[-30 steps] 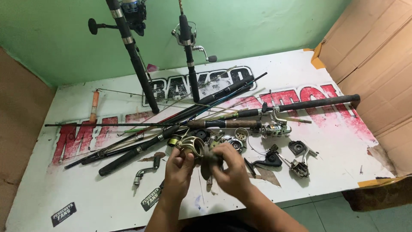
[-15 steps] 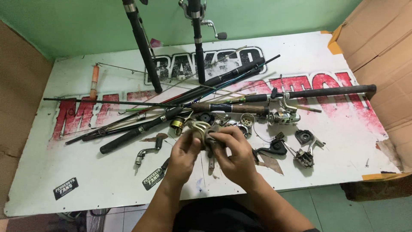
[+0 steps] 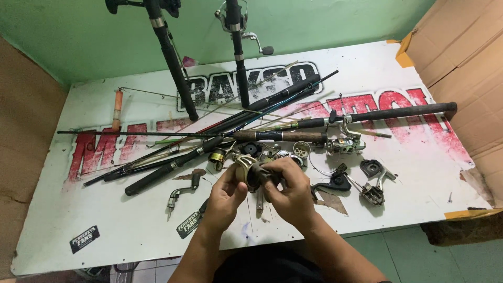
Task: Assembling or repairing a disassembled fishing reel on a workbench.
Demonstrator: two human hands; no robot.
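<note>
The reel body [image 3: 257, 173], a dark part with a brass-coloured spool at its left end, is held above the near-centre of the white table [image 3: 105, 209]. The left hand [image 3: 226, 195] grips it from the left: the thumb and forefinger are curled and pinch the spool end. The right hand [image 3: 291, 191] grips it from the right, its fingers pressed together and wrapped over the dark top of the part, which hides most of that side. The part lies between both sets of fingertips, touching them.

Just beyond the hands, on the table, lie small loose reel parts [image 3: 293, 152] and a second spinning reel [image 3: 346, 144] mounted on a dark rod [image 3: 398, 111]. A crank handle [image 3: 181, 193] lies to the left of the left hand.

The table surface is a white printed board carrying large red lettering [image 3: 99, 152] across its middle and black outlined lettering [image 3: 209, 91] at the far centre. A small black rectangular sticker [image 3: 84, 238] sits at the near left. A second black sticker [image 3: 188, 224] lies tilted just left of the left wrist. Brown cardboard [image 3: 461, 63] stands at the right edge.
</note>
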